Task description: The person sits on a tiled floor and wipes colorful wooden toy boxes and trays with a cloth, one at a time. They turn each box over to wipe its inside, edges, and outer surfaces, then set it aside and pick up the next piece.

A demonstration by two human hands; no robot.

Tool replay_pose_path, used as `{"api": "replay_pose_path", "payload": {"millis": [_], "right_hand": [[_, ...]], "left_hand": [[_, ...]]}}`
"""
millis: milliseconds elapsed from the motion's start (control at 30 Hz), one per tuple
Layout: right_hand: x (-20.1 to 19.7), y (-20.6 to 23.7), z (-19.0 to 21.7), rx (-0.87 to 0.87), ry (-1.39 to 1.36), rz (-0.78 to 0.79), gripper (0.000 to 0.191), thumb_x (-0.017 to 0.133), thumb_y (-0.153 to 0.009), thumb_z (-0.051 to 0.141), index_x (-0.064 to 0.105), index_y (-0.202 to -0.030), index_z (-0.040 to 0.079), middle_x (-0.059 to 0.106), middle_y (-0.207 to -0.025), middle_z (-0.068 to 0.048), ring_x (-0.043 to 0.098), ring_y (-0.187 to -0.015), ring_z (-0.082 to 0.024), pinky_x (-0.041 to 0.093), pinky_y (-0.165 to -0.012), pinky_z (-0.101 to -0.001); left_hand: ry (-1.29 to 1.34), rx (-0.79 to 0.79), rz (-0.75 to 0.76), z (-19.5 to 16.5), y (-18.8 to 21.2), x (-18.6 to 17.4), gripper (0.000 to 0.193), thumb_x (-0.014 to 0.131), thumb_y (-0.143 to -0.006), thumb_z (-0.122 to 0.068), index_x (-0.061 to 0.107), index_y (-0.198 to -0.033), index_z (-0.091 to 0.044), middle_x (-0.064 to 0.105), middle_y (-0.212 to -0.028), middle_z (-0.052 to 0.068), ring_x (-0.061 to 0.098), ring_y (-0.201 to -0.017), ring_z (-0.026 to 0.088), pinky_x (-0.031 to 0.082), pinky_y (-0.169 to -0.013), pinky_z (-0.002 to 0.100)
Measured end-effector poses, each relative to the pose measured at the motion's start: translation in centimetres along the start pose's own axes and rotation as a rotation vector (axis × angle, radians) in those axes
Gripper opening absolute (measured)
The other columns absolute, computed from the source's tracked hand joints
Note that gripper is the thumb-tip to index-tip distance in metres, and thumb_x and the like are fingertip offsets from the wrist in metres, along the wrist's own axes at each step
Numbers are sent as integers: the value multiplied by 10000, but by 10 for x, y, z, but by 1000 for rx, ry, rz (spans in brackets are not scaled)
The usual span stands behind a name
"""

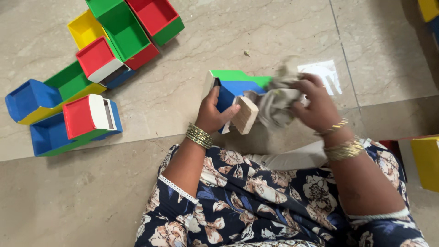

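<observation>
My left hand grips a small wooden drawer-like box painted blue and green, with a bare wood end facing me. It is held just above the stone floor in front of my lap. My right hand is closed on a crumpled grey cloth that presses against the box's right side. Both wrists wear gold bangles. My floral-patterned clothing fills the lower part of the view.
Several painted wooden boxes in red, green, yellow and blue lie in a cluster at the upper left, more at the left. A yellow box sits at the right edge. A bright light patch shines on the floor tiles.
</observation>
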State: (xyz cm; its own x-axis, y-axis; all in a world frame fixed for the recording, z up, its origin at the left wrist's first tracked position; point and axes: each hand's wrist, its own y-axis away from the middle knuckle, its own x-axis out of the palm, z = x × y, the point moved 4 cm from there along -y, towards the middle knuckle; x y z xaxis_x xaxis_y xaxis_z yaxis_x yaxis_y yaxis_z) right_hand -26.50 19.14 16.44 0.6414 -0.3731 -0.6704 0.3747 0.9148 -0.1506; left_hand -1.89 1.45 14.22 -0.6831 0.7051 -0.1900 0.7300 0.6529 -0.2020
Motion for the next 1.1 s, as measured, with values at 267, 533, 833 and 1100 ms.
{"api": "replay_pose_path", "payload": {"millis": [267,533,833,1100], "right_hand": [[124,29,22,-58,689,70,507,664,-821,217,570,-1272,5,499,-1349,-315,523,-1230,-464,426,-1073,-588],[100,12,18,112,205,406,338,846,-726,232,694,-967,51,711,-958,-140,695,-875,-313,579,-779,-441],[-26,5,-20,22,133,-350,115,647,-889,5,684,-998,-2,643,-886,-155,612,-777,-277,550,-760,-380],[69,-24,-39,102,301,-20,460,759,-886,276,593,-1294,141,644,-1081,-244,667,-962,-447,558,-822,-493]], "left_hand": [[59,-45,-156,31,-3,-8,368,812,-907,-182,592,-1153,-21,689,-1058,61,637,-928,106,549,-823,287],[130,-173,-302,45,-6,-17,297,777,-907,-235,649,-1086,-36,716,-958,2,642,-831,71,545,-757,259],[134,-212,-298,42,-6,-16,331,798,-891,-247,638,-1078,-25,722,-964,20,656,-844,88,551,-769,268],[134,-193,-293,41,-4,-15,321,789,-896,-210,627,-1095,-16,715,-987,37,648,-857,94,548,-778,276]]}}
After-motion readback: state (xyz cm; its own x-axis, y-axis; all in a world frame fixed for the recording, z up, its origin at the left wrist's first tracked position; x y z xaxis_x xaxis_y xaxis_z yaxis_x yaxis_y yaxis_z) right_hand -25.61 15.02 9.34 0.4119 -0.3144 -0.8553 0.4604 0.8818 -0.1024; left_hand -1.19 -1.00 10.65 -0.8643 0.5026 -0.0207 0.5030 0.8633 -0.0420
